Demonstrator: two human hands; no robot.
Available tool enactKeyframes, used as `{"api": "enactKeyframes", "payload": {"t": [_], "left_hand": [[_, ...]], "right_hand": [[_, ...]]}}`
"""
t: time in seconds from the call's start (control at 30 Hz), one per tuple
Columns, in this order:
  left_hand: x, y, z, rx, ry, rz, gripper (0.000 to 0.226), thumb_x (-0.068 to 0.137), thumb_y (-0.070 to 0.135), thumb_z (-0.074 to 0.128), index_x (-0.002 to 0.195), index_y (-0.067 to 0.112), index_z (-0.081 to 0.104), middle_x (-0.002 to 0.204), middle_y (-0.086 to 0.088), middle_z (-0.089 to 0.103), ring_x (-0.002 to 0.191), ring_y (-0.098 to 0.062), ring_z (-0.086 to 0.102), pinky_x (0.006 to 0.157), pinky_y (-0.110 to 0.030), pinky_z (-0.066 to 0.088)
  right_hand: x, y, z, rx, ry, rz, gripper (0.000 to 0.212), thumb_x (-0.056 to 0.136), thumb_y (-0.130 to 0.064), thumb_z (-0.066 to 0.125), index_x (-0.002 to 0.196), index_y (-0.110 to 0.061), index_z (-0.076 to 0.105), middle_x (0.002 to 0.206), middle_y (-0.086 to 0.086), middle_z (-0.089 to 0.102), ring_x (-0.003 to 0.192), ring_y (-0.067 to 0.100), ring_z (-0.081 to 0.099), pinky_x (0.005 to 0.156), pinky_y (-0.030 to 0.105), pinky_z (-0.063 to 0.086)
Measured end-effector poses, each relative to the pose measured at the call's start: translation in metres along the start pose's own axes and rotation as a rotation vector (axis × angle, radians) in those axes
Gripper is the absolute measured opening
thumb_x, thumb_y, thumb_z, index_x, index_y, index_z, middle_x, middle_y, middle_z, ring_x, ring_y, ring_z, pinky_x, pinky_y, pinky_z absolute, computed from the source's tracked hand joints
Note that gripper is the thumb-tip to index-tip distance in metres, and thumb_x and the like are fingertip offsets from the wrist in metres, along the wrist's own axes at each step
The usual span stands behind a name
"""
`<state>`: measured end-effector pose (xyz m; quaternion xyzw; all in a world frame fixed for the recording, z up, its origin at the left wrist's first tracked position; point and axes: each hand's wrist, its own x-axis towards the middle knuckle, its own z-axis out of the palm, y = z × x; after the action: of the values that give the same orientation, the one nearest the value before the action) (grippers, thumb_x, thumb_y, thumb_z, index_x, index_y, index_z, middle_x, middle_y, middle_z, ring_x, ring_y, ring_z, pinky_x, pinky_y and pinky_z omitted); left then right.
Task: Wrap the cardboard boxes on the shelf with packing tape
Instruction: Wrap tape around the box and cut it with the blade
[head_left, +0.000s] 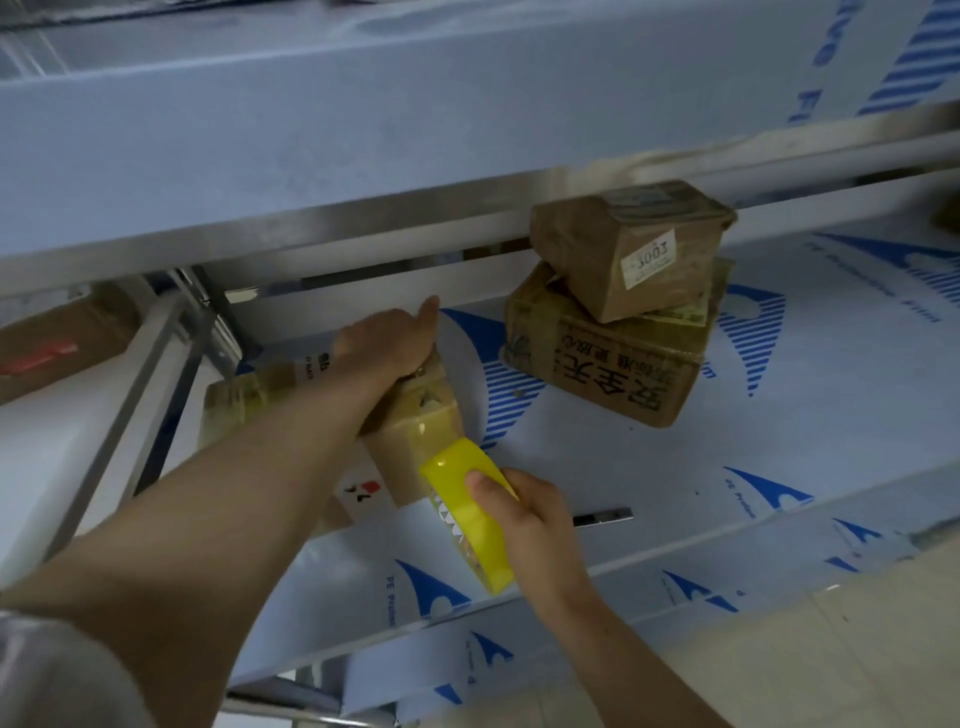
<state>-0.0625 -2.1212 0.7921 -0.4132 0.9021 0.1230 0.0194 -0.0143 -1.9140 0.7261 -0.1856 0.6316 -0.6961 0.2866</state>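
Observation:
A small cardboard box (415, 441) stands on the shelf (727, 467) left of centre, its faces shiny with clear tape. My left hand (389, 343) rests on top of it, fingers curled over its far upper edge. My right hand (530, 519) grips a yellow tape dispenser (467, 514) whose top end touches the box's near lower corner; the serrated blade shows on its left side. Two more taped boxes are stacked at the right: a small one (623, 249) with a white label on a larger one (608, 358) with printed characters.
The shelf is lined with white film printed with blue logos. Another shelf (363, 130) hangs low overhead. A further taped box (244, 400) lies behind my left forearm. A brown box with red tape (57, 343) sits far left beyond a metal upright (135, 395).

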Motion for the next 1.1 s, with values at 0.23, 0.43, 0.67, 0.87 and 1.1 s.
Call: {"api": "enactKeyframes", "payload": {"t": [0.23, 0.43, 0.67, 0.87, 1.1], "left_hand": [[-0.022, 0.013, -0.003, 0.258, 0.029, 0.184, 0.073, 0.093, 0.066, 0.011, 0.151, 0.022, 0.019, 0.149, -0.013, 0.036, 0.135, -0.03, 0.035, 0.107, -0.046, 0.023], [-0.042, 0.013, 0.008, 0.147, 0.034, 0.194, 0.089, 0.089, 0.072, 0.015, 0.152, 0.013, -0.003, 0.16, -0.013, -0.005, 0.147, -0.024, -0.002, 0.119, -0.043, -0.004], [-0.061, 0.008, -0.013, -0.039, -0.098, 0.199, 0.09, 0.089, 0.071, 0.024, 0.152, 0.011, 0.001, 0.159, -0.011, -0.011, 0.147, -0.022, -0.007, 0.117, -0.037, -0.002], [-0.082, -0.038, -0.015, 0.247, -0.139, 0.367, 0.113, 0.066, 0.086, 0.04, 0.153, 0.025, -0.002, 0.16, -0.009, -0.005, 0.147, -0.025, -0.005, 0.118, -0.044, -0.002], [-0.083, -0.048, 0.01, 0.343, 0.142, 0.468, 0.088, 0.083, 0.072, 0.03, 0.152, 0.02, 0.014, 0.159, -0.01, 0.012, 0.147, -0.024, 0.009, 0.117, -0.035, 0.007]], "right_hand": [[0.009, -0.002, 0.003, -0.082, 0.029, 0.001, 0.041, 0.065, -0.053, 0.061, 0.052, -0.018, 0.044, 0.051, -0.003, 0.039, 0.053, 0.013, 0.039, 0.057, 0.028, 0.033], [0.01, 0.001, 0.008, -0.037, 0.016, 0.02, 0.053, 0.064, -0.057, 0.061, 0.059, -0.005, 0.049, 0.059, 0.01, 0.047, 0.058, 0.02, 0.047, 0.061, 0.031, 0.04], [0.004, 0.002, 0.006, 0.072, 0.004, 0.063, 0.037, 0.091, -0.017, 0.062, 0.056, -0.014, 0.051, 0.043, -0.009, 0.05, 0.041, 0.003, 0.05, 0.046, 0.015, 0.04], [-0.005, 0.003, 0.017, 0.101, -0.027, 0.099, 0.021, 0.086, -0.03, 0.066, 0.07, -0.017, 0.062, 0.071, 0.008, 0.061, 0.069, 0.021, 0.058, 0.067, 0.03, 0.05], [0.0, -0.008, 0.016, 0.069, -0.064, 0.212, 0.014, 0.092, -0.025, 0.058, 0.079, -0.019, 0.061, 0.075, 0.0, 0.06, 0.064, 0.011, 0.055, 0.052, 0.015, 0.045]]}}
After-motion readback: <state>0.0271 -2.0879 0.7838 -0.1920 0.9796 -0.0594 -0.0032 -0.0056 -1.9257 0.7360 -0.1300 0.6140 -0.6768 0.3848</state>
